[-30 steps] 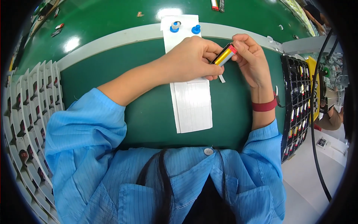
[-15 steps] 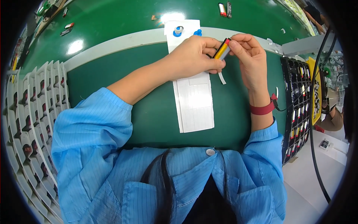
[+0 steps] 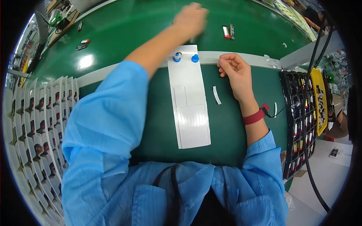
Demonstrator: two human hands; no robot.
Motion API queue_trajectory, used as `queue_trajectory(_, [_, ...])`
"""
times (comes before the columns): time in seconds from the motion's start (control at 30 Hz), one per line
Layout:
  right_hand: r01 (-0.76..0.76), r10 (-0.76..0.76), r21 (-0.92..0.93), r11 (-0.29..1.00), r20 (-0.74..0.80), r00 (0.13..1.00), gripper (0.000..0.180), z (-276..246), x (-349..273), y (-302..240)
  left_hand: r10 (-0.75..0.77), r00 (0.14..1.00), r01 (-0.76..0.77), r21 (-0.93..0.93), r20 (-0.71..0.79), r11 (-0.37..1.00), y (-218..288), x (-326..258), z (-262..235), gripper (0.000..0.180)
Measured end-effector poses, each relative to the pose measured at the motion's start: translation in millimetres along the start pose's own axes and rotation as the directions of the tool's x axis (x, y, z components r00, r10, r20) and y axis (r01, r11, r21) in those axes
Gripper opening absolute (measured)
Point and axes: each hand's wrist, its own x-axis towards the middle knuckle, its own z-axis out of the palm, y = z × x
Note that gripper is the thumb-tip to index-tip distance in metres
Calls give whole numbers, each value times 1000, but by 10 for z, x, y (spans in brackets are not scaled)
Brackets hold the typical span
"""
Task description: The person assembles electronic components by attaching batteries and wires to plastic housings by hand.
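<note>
The left hand (image 3: 191, 19) is blurred at top centre, its grip impossible to tell. The right hand (image 3: 236, 73), right of centre, is half curled; whether thumb and forefinger meet is unclear. At frame centre lies a long, glossy white sheet (image 3: 194, 136), faintly lined, two blue knobs (image 3: 195, 58) near its upper end. A thin, curved white strip (image 3: 216, 95) lies to its right.

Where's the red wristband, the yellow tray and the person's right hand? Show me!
Red wristband (image 3: 254, 118), head view: middle of the band.
Yellow tray (image 3: 317, 77), head view: bare far end.
Right hand (image 3: 237, 75), head view: middle of the hand.
</note>
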Motion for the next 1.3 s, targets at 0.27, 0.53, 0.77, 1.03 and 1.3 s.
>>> queue_trajectory(0.27, [16, -15, -30, 999, 51, 999, 10, -10, 11, 7, -287, 926, 328, -146, 243, 934, 908, 329, 351, 25])
queue_trajectory(0.53, [44, -44, -21, 999, 3, 999, 8, -33, 30, 50, -255, 903, 293, -61, 347, 954, 1136, 427, 254, 34])
queue_trajectory(0.77, [17, -15, -114, 993, 21, 1000, 8, 67, 36, 45, 360, 902, -334, -143, 239, 932, 808, 670, 540, 36])
queue_trajectory(1.03, [-5, 4, 18, 1000, 18, 1000, 10, -4, 16, -29, 402, 916, -400, 74, -3, 913, 561, 482, 143, 22])
queue_trajectory(1.3, [92, -90, 311, 946, -23, 996, 33, 100, -89, -134, 129, 937, 113, -630, 325, 768, 621, -759, -839, 26])
